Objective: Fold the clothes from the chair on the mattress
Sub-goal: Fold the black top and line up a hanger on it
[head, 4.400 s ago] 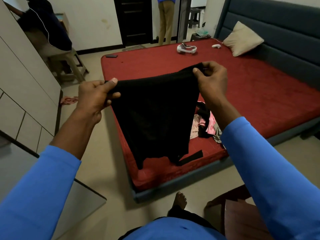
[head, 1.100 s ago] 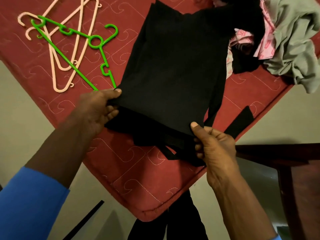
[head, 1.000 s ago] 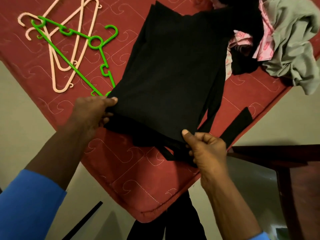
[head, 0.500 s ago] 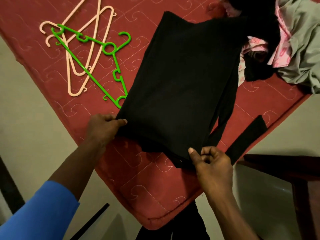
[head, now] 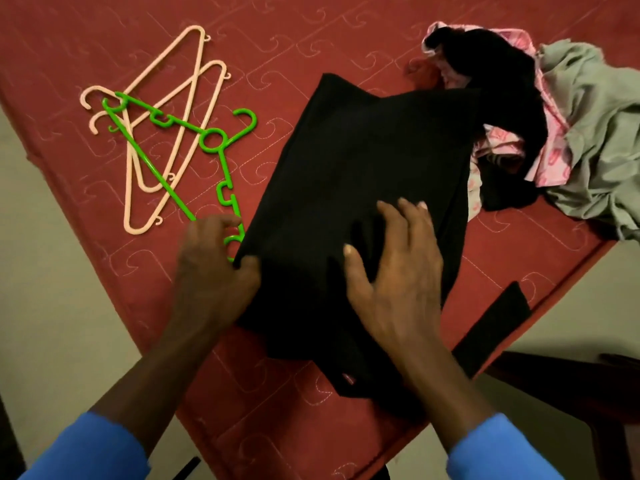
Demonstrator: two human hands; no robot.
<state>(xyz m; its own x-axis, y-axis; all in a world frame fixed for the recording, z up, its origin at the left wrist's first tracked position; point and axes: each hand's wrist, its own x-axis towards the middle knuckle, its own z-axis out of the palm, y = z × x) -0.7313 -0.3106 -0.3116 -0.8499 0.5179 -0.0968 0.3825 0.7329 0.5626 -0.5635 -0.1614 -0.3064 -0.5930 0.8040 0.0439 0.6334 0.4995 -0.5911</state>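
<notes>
A black garment (head: 349, 174) lies folded on the corner of the red mattress (head: 294, 39). My right hand (head: 394, 268) lies flat on its near part, fingers spread and straight. My left hand (head: 214, 268) is at the garment's left edge, thumb against the cloth and fingers curled beside it; whether it pinches the edge I cannot tell. A black strap (head: 491, 323) trails off the mattress edge to the right. A heap of other clothes, pink (head: 550, 157), black and grey-green (head: 602, 133), lies at the upper right.
A green hanger (head: 211, 142) and two pale pink hangers (head: 169, 126) lie on the mattress just left of the garment, the green one touching my left hand's fingers. A dark wooden chair (head: 575, 386) stands at the lower right. Beige floor (head: 52, 306) on the left.
My right hand let go of the garment's near corner and moved up to lie flat on the cloth. The garment now rests on the mattress; my left hand stayed at the left edge.
</notes>
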